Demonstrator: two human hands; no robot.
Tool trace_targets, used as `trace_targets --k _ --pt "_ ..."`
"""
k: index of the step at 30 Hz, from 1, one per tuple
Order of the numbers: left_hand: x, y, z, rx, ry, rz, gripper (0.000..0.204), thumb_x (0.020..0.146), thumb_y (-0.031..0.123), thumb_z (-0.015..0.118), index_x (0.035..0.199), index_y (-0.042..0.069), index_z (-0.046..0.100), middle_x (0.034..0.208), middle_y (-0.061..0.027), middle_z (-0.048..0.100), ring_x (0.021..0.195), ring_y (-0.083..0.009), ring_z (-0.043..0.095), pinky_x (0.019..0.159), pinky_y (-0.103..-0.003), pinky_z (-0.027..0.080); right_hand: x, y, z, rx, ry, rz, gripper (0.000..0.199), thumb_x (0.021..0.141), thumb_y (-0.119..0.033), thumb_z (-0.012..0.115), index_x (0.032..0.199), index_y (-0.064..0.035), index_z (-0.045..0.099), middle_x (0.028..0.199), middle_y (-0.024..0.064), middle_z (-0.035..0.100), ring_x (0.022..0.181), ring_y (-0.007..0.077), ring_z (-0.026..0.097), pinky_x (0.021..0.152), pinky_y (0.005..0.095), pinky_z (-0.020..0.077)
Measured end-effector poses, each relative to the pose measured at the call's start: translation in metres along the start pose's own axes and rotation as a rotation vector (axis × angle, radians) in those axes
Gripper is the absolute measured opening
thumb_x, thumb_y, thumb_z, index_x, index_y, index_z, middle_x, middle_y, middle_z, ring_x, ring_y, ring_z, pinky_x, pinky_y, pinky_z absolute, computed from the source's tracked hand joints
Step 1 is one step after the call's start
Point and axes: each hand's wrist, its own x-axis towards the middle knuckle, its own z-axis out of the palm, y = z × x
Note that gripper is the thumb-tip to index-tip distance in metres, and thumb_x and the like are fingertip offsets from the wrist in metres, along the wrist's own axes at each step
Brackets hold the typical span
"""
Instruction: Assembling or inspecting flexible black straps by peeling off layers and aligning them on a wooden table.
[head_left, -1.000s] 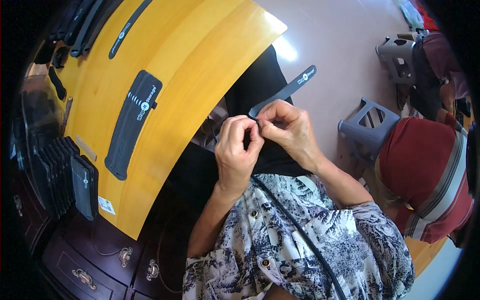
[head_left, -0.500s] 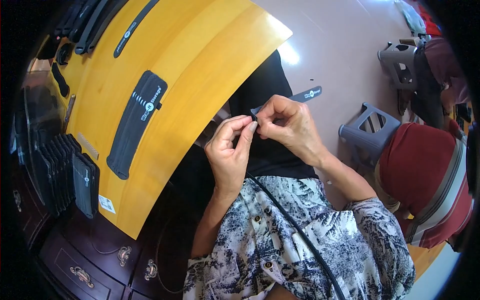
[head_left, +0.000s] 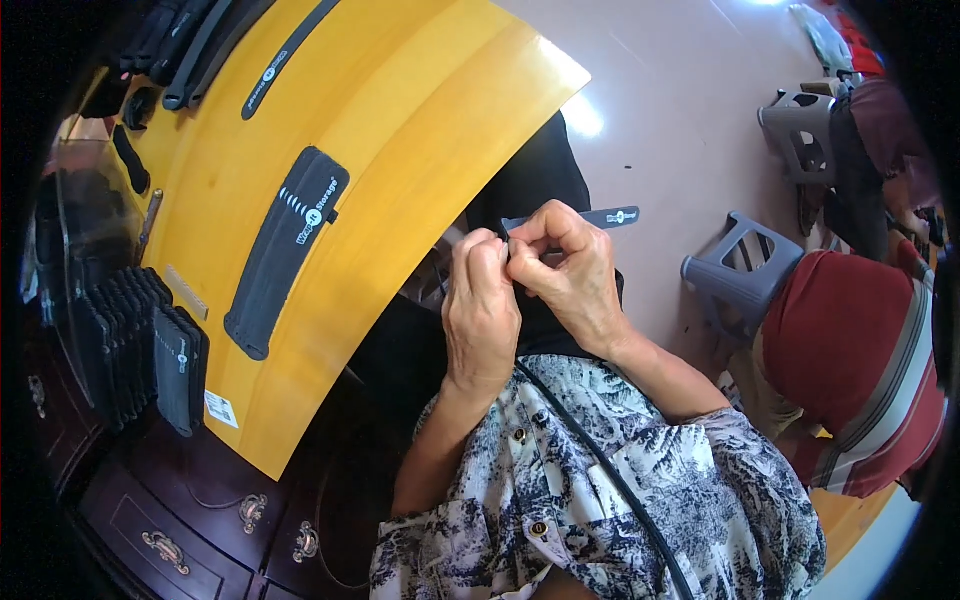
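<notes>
Above the lap, the right hand (head_left: 572, 275) and left hand (head_left: 482, 310) pinch closed together on the near end of a narrow dark strap (head_left: 600, 217), whose far end juts out toward the floor. Because both grips crowd onto that one end, the strap could probably slip or twist free. Beside them, the yellow table (head_left: 420, 150) carries a flat black pouch (head_left: 285, 250) well apart from the hands.
</notes>
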Motion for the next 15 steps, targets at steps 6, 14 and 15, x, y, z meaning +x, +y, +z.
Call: trace_targets --k 6,14,15 --pt "0.013 0.001 -0.025 0.23 -0.372 0.12 0.011 0.087 0.005 0.056 0.089 0.001 0.046 0.082 -0.0165 0.049 0.082 -0.036 0.056 0.071 -0.044 0.047 0.003 -0.013 -0.016 -0.219 -0.085 -0.121 0.013 0.072 -0.005 0.066 0.072 0.0027 0.056 0.066 0.0092 0.053 0.053 0.0152 0.053 0.05 0.0277 0.0434" --pt "0.02 0.002 -0.041 -0.186 -0.462 0.239 0.017 0.079 0.002 0.06 0.073 0.001 0.044 0.067 -0.0143 0.044 0.061 -0.0325 0.051 0.056 -0.04 0.042 -0.001 -0.046 -0.048 -0.284 -0.464 0.095 0.02 0.078 -0.016 0.06 0.071 0.0016 0.053 0.058 0.0093 0.049 0.052 0.0149 0.047 0.05 0.0314 0.0402" --pt "0.019 0.004 -0.039 -0.191 -0.449 0.285 0.017 0.077 0.002 0.061 0.073 0.003 0.044 0.068 -0.0126 0.046 0.061 -0.0304 0.052 0.056 -0.04 0.044 0.0 -0.052 -0.051 -0.285 -0.458 0.095 0.02 0.078 -0.016 0.06 0.071 0.0016 0.053 0.058 0.0093 0.049 0.052 0.0149 0.047 0.05 0.0314 0.0402"
